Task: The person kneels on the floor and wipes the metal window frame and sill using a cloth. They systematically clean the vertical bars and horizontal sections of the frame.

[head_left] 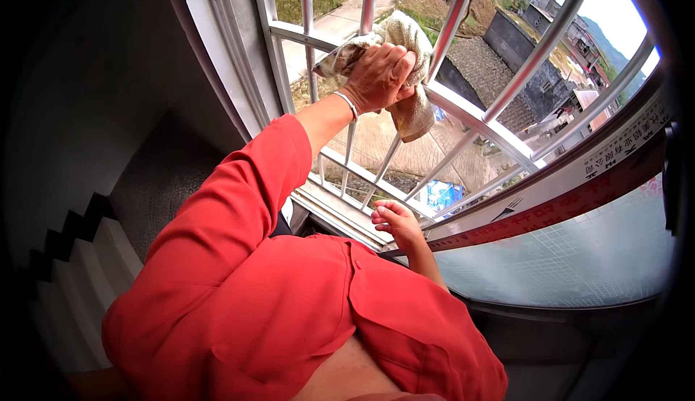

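Observation:
A damp, beige-grey cloth (410, 39) is bunched over the horizontal rail of a metal window grille (470, 108). My left hand (380, 75) is closed around the cloth and presses it against the bars, with one end hanging below the fist. A light-coloured bangle (348, 104) circles that wrist. Lower down, my right hand (397, 224) is beside the bottom of the grille, its fingers curled in; what they hold, if anything, is too small to make out.
A pale window frame (217, 39) borders the grille on the left. At right is a sliding sash with a frosted glass pane (565, 263) and a printed strip along its edge. White steps (79, 292) descend at lower left. Outside are a paved yard, a blue-and-white bundle (443, 195) and roofs.

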Demonstrator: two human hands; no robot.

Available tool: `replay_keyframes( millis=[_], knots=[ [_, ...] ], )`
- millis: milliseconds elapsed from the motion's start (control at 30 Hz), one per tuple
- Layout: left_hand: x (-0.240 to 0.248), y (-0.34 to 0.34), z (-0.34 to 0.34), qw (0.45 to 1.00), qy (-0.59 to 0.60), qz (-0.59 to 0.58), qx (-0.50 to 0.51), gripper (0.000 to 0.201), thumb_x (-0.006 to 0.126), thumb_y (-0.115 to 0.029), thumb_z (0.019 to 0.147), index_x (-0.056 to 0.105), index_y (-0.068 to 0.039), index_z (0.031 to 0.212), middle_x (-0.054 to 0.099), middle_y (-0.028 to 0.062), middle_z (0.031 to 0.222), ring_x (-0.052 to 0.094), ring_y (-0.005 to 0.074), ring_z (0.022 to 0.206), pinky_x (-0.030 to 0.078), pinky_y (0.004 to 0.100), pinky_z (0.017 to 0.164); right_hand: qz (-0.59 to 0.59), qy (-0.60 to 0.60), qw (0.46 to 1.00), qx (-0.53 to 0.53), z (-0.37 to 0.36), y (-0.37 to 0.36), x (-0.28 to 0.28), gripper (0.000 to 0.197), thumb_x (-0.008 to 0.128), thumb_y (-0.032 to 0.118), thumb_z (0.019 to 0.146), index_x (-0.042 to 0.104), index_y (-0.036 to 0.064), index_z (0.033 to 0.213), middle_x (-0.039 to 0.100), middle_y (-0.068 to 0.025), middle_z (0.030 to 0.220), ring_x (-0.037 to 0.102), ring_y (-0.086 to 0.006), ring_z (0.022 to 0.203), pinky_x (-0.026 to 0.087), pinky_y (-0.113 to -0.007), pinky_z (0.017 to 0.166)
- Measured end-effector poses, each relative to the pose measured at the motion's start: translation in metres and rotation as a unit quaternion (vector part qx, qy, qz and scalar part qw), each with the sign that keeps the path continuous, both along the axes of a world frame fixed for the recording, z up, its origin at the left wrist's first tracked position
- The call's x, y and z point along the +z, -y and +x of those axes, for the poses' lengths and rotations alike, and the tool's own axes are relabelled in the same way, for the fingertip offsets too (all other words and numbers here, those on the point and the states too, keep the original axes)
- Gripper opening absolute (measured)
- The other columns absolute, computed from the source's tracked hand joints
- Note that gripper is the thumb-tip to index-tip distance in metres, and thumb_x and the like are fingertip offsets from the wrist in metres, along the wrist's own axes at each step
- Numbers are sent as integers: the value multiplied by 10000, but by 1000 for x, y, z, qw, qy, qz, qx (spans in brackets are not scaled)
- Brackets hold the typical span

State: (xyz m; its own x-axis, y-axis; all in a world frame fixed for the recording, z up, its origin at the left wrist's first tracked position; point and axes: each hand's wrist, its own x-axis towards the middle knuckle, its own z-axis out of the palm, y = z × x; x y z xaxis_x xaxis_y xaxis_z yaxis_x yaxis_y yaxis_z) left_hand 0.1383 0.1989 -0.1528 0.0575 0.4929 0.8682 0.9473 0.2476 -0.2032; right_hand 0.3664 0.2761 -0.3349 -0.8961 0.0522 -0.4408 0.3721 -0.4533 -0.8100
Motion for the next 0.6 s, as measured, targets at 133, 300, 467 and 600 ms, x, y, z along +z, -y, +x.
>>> replay_keyframes(
  millis=[133,300,467,600],
  knots=[
    [-43,19,2,998,34,-35,-40,412,700,-254,665,437,-90,935,524,111,953,545,308,832,441,393,723,-3,24,1000,-13,14,-5,-11,230,606,162,852,567,32,1038,614,-52,856,586,-109,732,494,-235,656],
    [-144,84,5,930,322,-173,45,526,679,-368,712,442,-60,1066,543,146,805,576,300,743,459,399,661,-1,33,999,-20,24,-10,-20,227,596,155,859,561,30,1045,613,-53,854,588,-110,724,492,-241,650],
    [-80,95,-7,842,377,384,-35,279,588,-211,865,463,-13,1018,545,110,883,559,219,791,440,313,736,18,46,998,-26,19,-15,-26,216,583,151,863,562,32,1042,611,-48,844,585,-112,724,484,-239,644],
    [-10,91,-41,887,258,383,11,334,607,-219,850,481,10,1059,485,159,1025,468,283,959,359,373,877,45,17,999,-15,11,-14,-28,212,580,148,861,561,30,1036,607,-52,848,581,-118,731,472,-231,636]
  ],
)
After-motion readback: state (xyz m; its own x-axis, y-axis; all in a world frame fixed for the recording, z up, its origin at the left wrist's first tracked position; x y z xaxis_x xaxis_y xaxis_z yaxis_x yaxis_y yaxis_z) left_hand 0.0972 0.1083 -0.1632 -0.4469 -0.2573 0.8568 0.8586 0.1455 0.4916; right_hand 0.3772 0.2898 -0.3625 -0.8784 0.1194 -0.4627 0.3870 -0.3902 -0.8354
